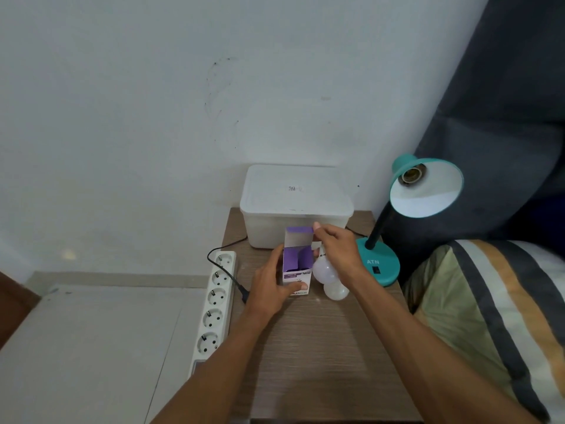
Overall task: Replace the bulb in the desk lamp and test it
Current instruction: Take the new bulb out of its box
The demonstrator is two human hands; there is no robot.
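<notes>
On the wooden bedside table (321,347) stands a small purple-and-white bulb box (297,264), upright, its top flap open and its inside empty as far as I can see. The left hand (272,286) is wrapped around the box from its left side, thumb pressed on the front face near the bottom. Just right of the box, the right hand (339,249) has its fingers closed round a white bulb (322,269), with the fingertips up beside the open flap. A second white bulb (335,291) lies on the table right of the box, below the held one and seemingly touching it. Farther right of the box sits the teal desk lamp (379,266), its shade (428,188) tipped towards me and the socket (413,175) inside bare. Behind the box is a white lidded container (296,206). Left of the box a white power strip (215,304) runs along the table edge, with a black plug (244,293) lying by it, apparently unplugged.
</notes>
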